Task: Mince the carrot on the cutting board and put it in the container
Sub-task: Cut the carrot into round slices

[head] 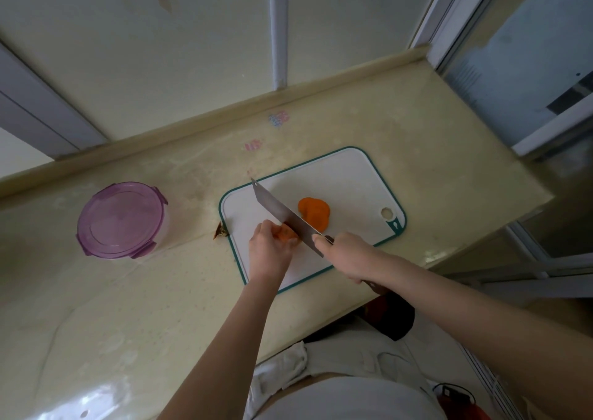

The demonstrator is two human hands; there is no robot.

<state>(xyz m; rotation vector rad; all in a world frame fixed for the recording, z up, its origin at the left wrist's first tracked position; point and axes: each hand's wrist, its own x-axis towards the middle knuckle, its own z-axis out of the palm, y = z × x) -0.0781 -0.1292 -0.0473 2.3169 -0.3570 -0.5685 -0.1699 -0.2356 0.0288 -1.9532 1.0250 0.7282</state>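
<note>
**Orange on white, purple off to the left**

Your cutting board point(353, 175) is white with a thin teal rim and a teal tab at its right corner. The carrot point(313, 212) on it is bright orange throughout. Your knife point(279, 209) has a plain silver-grey blade and a dark brown handle. To the left, the container point(120, 219) has a translucent purple lid over a pale body. The countertop point(417, 150) is cream-yellow and faintly mottled. It has a small pink-and-blue mark point(279, 118) on its far side and a brown stain point(221, 231) by the board's left edge. The wall point(192, 50) is off-white.
</note>
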